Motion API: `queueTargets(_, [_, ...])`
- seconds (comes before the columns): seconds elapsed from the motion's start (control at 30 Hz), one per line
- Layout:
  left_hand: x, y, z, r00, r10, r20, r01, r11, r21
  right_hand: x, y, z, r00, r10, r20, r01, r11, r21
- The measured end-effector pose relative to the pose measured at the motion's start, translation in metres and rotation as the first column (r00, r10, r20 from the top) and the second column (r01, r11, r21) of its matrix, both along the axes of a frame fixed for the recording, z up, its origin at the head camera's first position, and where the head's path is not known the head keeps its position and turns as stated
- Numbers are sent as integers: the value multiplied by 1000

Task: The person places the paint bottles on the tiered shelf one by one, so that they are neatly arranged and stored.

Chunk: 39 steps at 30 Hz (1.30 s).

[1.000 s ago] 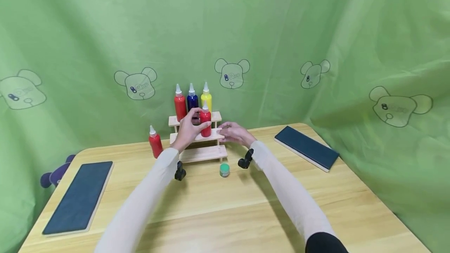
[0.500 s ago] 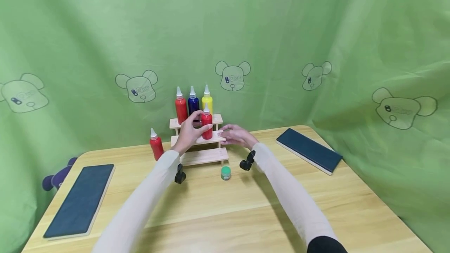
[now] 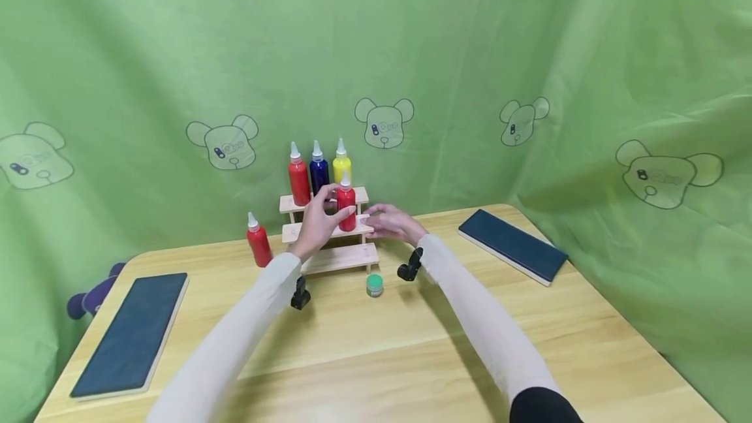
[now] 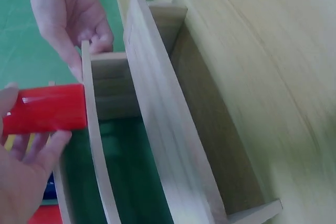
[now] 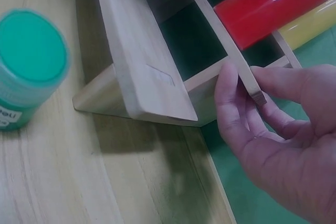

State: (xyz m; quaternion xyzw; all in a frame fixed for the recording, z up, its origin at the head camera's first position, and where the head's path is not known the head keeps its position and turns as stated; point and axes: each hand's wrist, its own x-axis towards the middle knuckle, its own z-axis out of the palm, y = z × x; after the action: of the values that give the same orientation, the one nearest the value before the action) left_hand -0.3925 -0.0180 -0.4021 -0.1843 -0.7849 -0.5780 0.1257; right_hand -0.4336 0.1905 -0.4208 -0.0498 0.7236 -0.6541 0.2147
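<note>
My left hand [image 3: 319,224] grips a red squeeze bottle [image 3: 346,209] with a pointed white nozzle. The bottle stands upright on the middle step of a three-step wooden rack [image 3: 341,257], towards its right end. In the right wrist view my right hand [image 5: 286,140] pinches the right end of that middle board between thumb and fingers. On the top step stand another red bottle [image 3: 299,181], a dark blue bottle [image 3: 319,175] and a yellow bottle [image 3: 342,167], the last two partly hidden. One more red bottle [image 3: 259,245] stands on the table left of the rack.
A small jar with a green lid [image 3: 374,285] stands in front of the rack's right side. Dark flat boards lie on the table, one at the left [image 3: 132,335] and one at the right [image 3: 513,246]. Green curtain [image 3: 446,51] hangs behind the table.
The held red bottle has shifted slightly right along the middle step with my left hand. My right hand keeps its place at the board's end. The head view has moved a little.
</note>
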Motion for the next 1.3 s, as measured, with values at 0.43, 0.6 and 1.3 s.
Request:
queueTargets(0.43, [27, -36, 17, 999, 24, -29, -23, 999, 25, -3, 3, -1, 1000, -9, -1, 9, 1000, 11])
queueTargets(0.6, [38, -68, 17, 994, 104, -37, -101, 992, 78, -3, 2, -1, 1000, -6, -6, 6, 1000, 18])
queueTargets(1.3, [45, -159, -4, 955, 297, -1, -296, 951, 92, -1, 1, 1, 1000, 2, -9, -1, 1000, 30])
